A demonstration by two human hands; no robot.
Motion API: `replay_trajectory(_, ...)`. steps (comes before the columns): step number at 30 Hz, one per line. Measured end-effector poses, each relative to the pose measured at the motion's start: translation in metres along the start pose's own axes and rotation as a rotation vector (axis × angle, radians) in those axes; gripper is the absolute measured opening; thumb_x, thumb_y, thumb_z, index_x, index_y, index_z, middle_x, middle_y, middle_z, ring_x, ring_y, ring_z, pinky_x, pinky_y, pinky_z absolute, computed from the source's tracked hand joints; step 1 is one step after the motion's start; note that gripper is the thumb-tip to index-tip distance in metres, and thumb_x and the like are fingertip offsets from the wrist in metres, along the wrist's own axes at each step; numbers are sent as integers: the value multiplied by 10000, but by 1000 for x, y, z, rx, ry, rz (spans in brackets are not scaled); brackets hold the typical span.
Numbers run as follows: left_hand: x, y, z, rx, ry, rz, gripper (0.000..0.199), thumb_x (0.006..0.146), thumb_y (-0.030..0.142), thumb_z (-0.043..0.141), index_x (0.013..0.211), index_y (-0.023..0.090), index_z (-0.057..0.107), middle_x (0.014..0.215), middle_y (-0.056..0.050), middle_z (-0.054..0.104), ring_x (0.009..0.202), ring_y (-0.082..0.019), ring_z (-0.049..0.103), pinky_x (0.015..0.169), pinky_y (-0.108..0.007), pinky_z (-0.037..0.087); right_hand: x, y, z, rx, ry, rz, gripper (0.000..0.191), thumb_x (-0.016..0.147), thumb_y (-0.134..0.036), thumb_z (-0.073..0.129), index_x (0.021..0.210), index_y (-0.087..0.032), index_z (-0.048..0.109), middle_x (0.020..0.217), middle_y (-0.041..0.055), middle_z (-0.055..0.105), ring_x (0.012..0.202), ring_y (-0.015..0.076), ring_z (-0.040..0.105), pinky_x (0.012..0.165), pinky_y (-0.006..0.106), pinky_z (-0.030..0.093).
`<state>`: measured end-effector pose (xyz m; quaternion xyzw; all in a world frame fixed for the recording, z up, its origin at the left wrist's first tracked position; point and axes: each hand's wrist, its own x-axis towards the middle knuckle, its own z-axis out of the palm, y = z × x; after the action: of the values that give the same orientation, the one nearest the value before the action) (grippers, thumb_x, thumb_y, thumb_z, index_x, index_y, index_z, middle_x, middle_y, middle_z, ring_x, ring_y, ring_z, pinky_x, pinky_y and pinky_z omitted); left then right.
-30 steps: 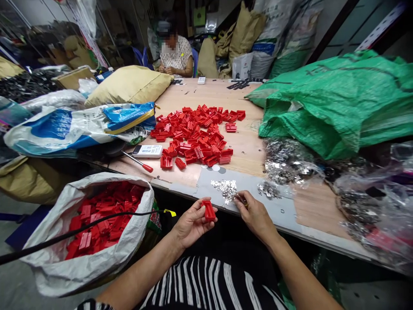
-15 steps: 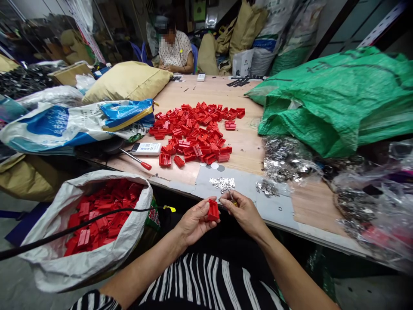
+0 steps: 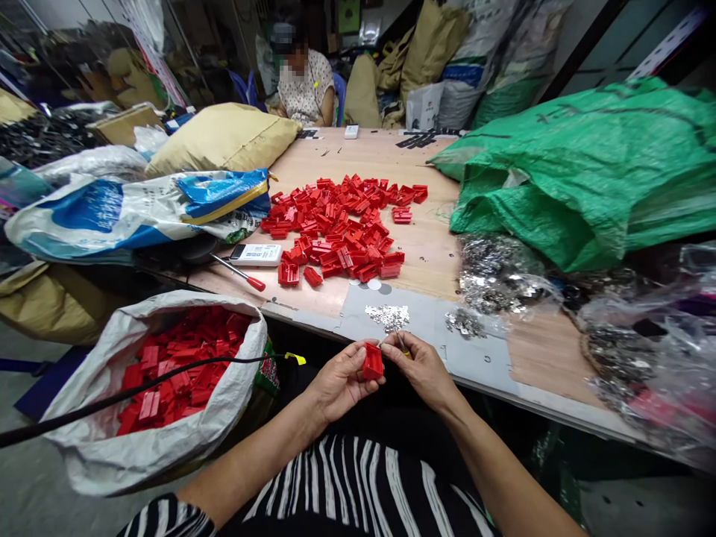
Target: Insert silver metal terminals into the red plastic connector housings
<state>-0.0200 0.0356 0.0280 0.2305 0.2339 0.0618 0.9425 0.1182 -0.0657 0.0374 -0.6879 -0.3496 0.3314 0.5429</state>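
Observation:
My left hand (image 3: pixel 342 382) is shut on a small red plastic part (image 3: pixel 372 362), which sits at its fingertips. My right hand (image 3: pixel 421 371) pinches a tiny thin metal piece (image 3: pixel 383 343) against the end of that red part. Below the table edge on my left stands a white woven sack (image 3: pixel 72 440), full of matching red parts. A large heap of red plastic parts (image 3: pixel 335 227) lies on the wooden table (image 3: pixel 425 253), and a small scatter of silver metal pieces (image 3: pixel 387 316) lies on a grey sheet (image 3: pixel 430 321) just beyond my hands.
A red-handled screwdriver (image 3: pixel 240 274) and a white remote (image 3: pixel 256 255) lie on the table. Bagged silver pieces (image 3: pixel 497 276) and a green sack (image 3: pixel 576 179) fill the right side. A seated person (image 3: pixel 305 86) is across the table. A black cable crosses the white sack.
Since a second ago my hands have drawn together, my right hand moving left to the red part. The red part has turned in my left hand, and the view has shifted slightly.

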Motion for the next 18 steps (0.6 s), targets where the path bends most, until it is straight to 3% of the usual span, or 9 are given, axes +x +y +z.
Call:
replay_trajectory(12,0,-4,1,-19,5,-11,280,800,277,695,1028,154,591,832,-30,652,652,-133,689,580,-183,519,5,-1,5,5,4,-16,280,824,-451,587,775,-176,598,726,6,594,683,152,539,658,272,447)
replay_trajectory(18,-5,3,2,33,52,16,399,784,196,705,1159,196,568,990,-49,647,755,-147,702,617,-176,517,2,10,-11,-251,184,3,233,831,-428,564,797,-202,606,743,9,638,668,166,565,645,279,436)
